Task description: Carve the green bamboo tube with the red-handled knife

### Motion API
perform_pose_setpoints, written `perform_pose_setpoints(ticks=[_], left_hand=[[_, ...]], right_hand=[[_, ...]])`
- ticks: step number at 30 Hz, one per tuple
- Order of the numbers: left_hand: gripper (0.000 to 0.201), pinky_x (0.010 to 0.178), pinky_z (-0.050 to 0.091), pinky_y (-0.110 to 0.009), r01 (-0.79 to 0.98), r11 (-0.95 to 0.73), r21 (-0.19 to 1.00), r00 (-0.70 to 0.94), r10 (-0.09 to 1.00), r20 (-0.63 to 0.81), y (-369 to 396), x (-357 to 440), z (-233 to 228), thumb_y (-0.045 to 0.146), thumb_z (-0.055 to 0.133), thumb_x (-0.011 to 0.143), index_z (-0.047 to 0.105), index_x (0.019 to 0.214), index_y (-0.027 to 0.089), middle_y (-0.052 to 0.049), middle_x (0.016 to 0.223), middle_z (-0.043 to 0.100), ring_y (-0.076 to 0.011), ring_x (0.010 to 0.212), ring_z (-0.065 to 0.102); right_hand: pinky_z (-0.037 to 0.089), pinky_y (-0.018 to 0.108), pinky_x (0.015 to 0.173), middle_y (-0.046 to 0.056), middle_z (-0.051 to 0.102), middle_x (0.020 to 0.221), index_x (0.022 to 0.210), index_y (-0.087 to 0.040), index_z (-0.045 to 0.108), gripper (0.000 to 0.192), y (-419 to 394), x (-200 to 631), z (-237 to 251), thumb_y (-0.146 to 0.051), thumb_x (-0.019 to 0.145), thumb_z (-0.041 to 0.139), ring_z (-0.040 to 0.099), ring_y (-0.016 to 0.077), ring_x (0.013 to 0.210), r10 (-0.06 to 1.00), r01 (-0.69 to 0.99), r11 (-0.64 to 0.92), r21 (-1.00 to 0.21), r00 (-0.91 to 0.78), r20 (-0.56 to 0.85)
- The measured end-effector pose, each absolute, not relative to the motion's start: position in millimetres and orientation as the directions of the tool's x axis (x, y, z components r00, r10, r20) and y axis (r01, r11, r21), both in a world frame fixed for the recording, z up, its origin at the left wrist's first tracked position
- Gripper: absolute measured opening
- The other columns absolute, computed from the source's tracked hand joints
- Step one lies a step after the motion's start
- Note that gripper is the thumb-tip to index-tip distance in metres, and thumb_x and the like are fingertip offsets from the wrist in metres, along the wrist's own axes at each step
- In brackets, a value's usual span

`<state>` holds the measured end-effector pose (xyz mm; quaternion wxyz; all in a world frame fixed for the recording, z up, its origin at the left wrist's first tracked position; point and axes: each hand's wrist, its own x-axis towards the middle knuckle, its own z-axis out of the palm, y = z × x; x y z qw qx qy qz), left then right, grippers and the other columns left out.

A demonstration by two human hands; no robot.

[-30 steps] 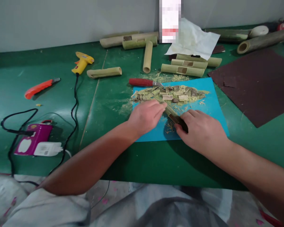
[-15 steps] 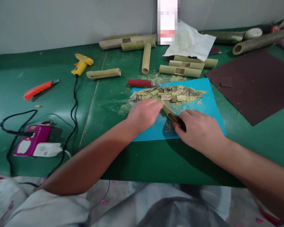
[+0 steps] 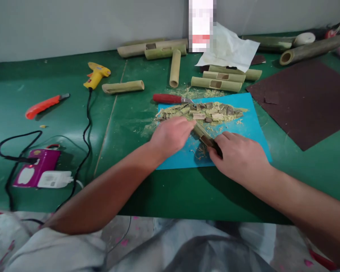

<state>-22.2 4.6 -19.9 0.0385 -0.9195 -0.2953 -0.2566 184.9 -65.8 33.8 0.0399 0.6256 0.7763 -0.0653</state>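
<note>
A bamboo tube [image 3: 201,133] with a notch cut in it slants over a blue sheet [image 3: 175,160]. My left hand [image 3: 172,138] is closed at its far end, the fingertips partly hidden. Around the near end wraps my right hand [image 3: 238,153], thumb along the side. Just beyond the tube lies a heap of bamboo chips and shavings [image 3: 205,112]. A red-handled tool [image 3: 168,99] rests at the sheet's upper left edge, its metal tip by the chips.
Several cut bamboo pieces [image 3: 215,84] lie toward the wall. At left are a yellow glue gun [image 3: 98,75], an orange utility knife [image 3: 44,106] and a purple power box [image 3: 36,168] with black cords. A brown sheet [image 3: 306,105] covers the right side.
Both hands keep their hold on the bamboo tube in nearly the same place. The view has shifted very slightly; a few fibres beneath the tube look rearranged.
</note>
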Motion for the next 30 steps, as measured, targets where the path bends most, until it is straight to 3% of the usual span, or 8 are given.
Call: perform_pose_setpoints(ticks=[4,8,11,15,19,23,26,30], left_hand=[[0.037,0.065,0.050,-0.027,0.539,-0.839,0.067,0.711,0.497,0.497,5.8,-24.1,-20.5,0.026,0.044,0.113,0.078,0.117,0.014,-0.004,0.076,0.072,-0.0154,0.071,0.067],[0.039,0.066,0.050,-0.028,0.562,-0.824,0.064,0.679,0.504,0.534,4.3,-23.4,-19.4,0.025,0.043,0.113,0.079,0.106,0.012,-0.006,0.076,0.072,-0.0161,0.072,0.065],[0.037,0.064,0.049,-0.029,0.529,-0.843,0.097,0.721,0.506,0.474,3.4,-23.1,-18.3,0.025,0.043,0.113,0.078,0.116,0.014,-0.006,0.078,0.073,-0.0167,0.072,0.065],[0.040,0.070,0.054,-0.030,0.571,-0.814,0.108,0.674,0.540,0.503,5.1,-25.0,-19.3,0.028,0.041,0.113,0.078,0.109,0.012,-0.008,0.083,0.075,-0.0172,0.077,0.068],[0.038,0.065,0.051,-0.029,0.535,-0.839,0.100,0.726,0.517,0.453,3.6,-24.5,-20.8,0.028,0.042,0.114,0.077,0.119,0.015,-0.006,0.080,0.074,-0.0164,0.073,0.067],[0.041,0.065,0.051,-0.029,0.557,-0.829,0.050,0.698,0.500,0.513,1.9,-22.3,-19.2,0.026,0.040,0.114,0.078,0.111,0.012,-0.006,0.075,0.071,-0.0164,0.070,0.066],[0.040,0.064,0.049,-0.028,0.523,-0.851,0.042,0.739,0.478,0.475,1.6,-21.4,-17.8,0.028,0.039,0.115,0.078,0.113,0.017,-0.003,0.075,0.072,-0.0149,0.069,0.065],[0.044,0.065,0.049,-0.030,0.562,-0.825,0.057,0.697,0.509,0.505,1.8,-20.6,-17.0,0.028,0.037,0.115,0.078,0.105,0.014,-0.005,0.073,0.070,-0.0168,0.070,0.064]], right_hand=[[0.017,0.034,0.059,0.013,0.075,0.092,0.093,-0.015,0.073,0.025,-65.3,183.6,34.1,-0.030,0.102,0.054,0.066,0.0230,0.080,0.962,0.975,0.217,-0.049,-0.222,-0.158],[0.016,0.034,0.058,0.013,0.074,0.091,0.092,-0.016,0.072,0.025,-64.6,182.4,36.1,-0.031,0.102,0.054,0.066,0.0229,0.079,0.965,0.977,0.208,-0.047,-0.213,-0.151],[0.016,0.034,0.058,0.013,0.074,0.089,0.091,-0.016,0.071,0.024,-64.6,182.8,36.7,-0.030,0.101,0.055,0.066,0.0228,0.077,0.962,0.975,0.216,-0.046,-0.220,-0.163],[0.015,0.034,0.058,0.012,0.074,0.089,0.090,-0.017,0.071,0.024,-65.0,183.9,35.5,-0.031,0.100,0.054,0.066,0.0226,0.076,0.967,0.978,0.206,-0.036,-0.209,-0.146],[0.016,0.034,0.058,0.013,0.075,0.091,0.093,-0.016,0.072,0.025,-65.3,184.2,35.3,-0.031,0.101,0.054,0.066,0.0233,0.078,0.963,0.976,0.215,-0.039,-0.219,-0.160],[0.016,0.034,0.059,0.014,0.075,0.093,0.094,-0.016,0.073,0.025,-65.3,183.1,35.8,-0.031,0.102,0.054,0.066,0.0234,0.079,0.964,0.978,0.205,-0.036,-0.208,-0.166],[0.017,0.034,0.059,0.013,0.075,0.091,0.094,-0.016,0.073,0.027,-65.3,182.8,35.8,-0.032,0.103,0.053,0.066,0.0232,0.078,0.962,0.976,0.213,-0.040,-0.217,-0.167],[0.016,0.034,0.058,0.013,0.074,0.090,0.092,-0.016,0.072,0.025,-65.9,184.3,35.9,-0.030,0.101,0.054,0.066,0.0226,0.077,0.965,0.976,0.213,-0.039,-0.216,-0.149]])
